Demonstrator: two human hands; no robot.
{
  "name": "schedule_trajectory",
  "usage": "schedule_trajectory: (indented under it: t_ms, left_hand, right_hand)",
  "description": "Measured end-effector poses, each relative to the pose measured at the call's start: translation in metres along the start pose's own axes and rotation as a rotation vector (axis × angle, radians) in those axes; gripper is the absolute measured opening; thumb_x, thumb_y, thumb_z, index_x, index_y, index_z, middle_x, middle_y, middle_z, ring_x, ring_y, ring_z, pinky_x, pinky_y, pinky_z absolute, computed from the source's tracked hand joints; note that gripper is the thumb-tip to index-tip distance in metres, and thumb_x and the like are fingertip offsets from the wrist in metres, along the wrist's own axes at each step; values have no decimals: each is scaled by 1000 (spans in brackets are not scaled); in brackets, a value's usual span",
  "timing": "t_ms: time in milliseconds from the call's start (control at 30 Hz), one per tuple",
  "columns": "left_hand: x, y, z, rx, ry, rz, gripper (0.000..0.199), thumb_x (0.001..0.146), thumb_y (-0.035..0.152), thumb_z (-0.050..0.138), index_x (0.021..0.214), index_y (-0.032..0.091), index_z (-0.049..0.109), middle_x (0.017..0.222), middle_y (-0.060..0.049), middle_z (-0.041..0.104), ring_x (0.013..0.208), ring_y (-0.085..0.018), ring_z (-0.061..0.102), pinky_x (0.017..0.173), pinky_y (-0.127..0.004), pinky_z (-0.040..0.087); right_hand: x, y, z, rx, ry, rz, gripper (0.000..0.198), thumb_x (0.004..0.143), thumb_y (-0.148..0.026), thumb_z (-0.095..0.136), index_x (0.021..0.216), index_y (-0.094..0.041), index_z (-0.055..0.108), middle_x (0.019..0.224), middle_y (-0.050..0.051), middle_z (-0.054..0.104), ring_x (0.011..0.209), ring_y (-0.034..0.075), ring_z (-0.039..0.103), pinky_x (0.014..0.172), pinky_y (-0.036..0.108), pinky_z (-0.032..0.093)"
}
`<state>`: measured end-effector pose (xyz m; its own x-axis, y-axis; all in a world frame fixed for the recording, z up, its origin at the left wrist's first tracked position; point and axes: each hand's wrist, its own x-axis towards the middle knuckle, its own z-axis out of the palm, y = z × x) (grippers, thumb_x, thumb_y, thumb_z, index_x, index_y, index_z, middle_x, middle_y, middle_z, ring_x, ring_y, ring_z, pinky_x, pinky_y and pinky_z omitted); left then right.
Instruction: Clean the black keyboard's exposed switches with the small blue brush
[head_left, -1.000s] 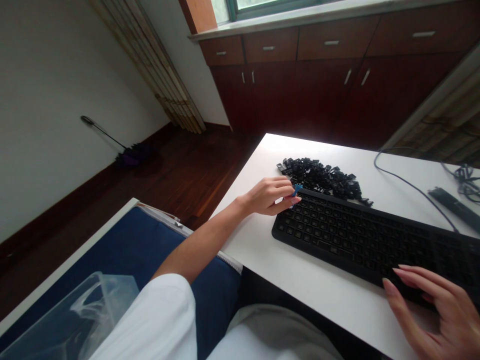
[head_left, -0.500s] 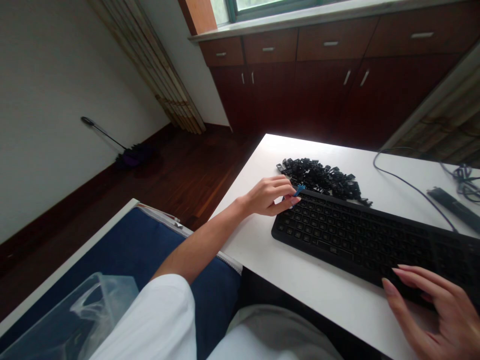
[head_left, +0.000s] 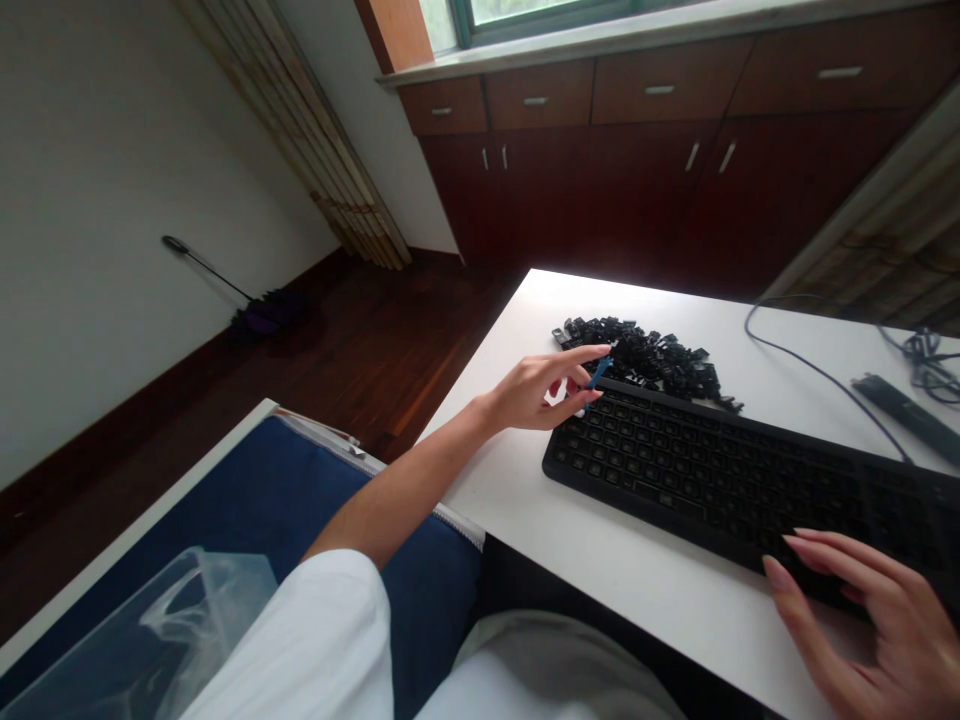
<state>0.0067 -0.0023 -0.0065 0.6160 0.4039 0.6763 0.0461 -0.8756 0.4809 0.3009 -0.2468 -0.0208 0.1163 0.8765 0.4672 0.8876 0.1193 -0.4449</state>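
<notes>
Well left of the keyboard [head_left: 675, 465], a long-handled duster [head_left: 266, 315] is by the wall; nearer the person, clear plastic [head_left: 232, 590] lies on navy cloth [head_left: 300, 485], lower than the keyboard.

The left hand [head_left: 529, 393] is at the keyboard's far left corner. Its fingers pinch a slim blue tool [head_left: 600, 374] with the thumb, the index finger stretched out along its upper end. The tool leans over that corner; a small pale bit shows below the thumb, but whether it touches the keyboard cannot be told.

The keyboard lies flat on the white tabletop [head_left: 637, 560], its rows bare of caps. Just behind its left half is a heap of loose black keycaps [head_left: 637, 352].

For good work at this corner, the pinch should probably stay light and low, with short strokes along the gaps between key seats, wrist supported on the tabletop. Pushing outward could send the tool into the heap, so strokes along the keyboard seem safer.

The right hand [head_left: 889, 635] is at the keyboard's near edge, towards its right end, thumb and fingers parted and clenched on nothing; how firmly it presses is unclear. Even pressure there would help keep the keyboard from sliding.

Behind the keyboard's right end are a black strip [head_left: 911, 420] and a coiled cable [head_left: 932, 365].
</notes>
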Motion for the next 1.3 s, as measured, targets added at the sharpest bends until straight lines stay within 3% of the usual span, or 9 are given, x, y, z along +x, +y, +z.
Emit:
schedule_trajectory:
  t_ms: [167, 633, 933, 1133, 1300]
  left_hand:
    - [-1, 0, 1, -7, 16, -21, 68, 91, 23, 63, 151, 19, 29, 79, 0, 70, 61, -9, 61, 55, -18, 51]
    - [3, 0, -3, 25, 56, 15, 47, 89, 20, 66, 133, 18, 50, 86, -3, 71, 70, -10, 67, 56, -19, 51]
    - [4, 0, -4, 56, 111, 15, 40, 88, 17, 65, 127, 18, 53, 95, -6, 71, 78, -12, 69, 52, -19, 48]
    - [3, -1, -1, -33, 84, -54, 42, 90, 19, 63, 129, 17, 47, 75, 0, 71, 64, -9, 66, 50, -17, 46]
    - [2, -1, -1, -43, 67, -57, 42, 92, 22, 62, 130, 17, 46, 75, 0, 70, 63, -9, 66, 50, -17, 46]
  right_hand:
    - [-2, 2, 1, 12, -15, -7, 38, 83, -37, 69, 116, -21, 61, 119, 8, 63, 102, 28, 63, 99, 47, 48]
    - [-3, 5, 2, 38, -15, 3, 40, 82, -36, 70, 117, -21, 61, 119, 8, 64, 104, 28, 63, 102, 47, 46]
    - [-1, 4, 0, 37, -12, -2, 41, 82, -36, 71, 118, -21, 61, 119, 8, 63, 103, 28, 63, 101, 47, 47]
    - [-3, 6, 1, 28, -11, 2, 40, 82, -38, 70, 117, -20, 61, 118, 8, 64, 103, 28, 63, 101, 48, 47]
    - [-3, 7, 2, 42, -2, -10, 39, 81, -37, 71, 116, -20, 62, 117, 8, 64, 103, 28, 64, 102, 47, 46]
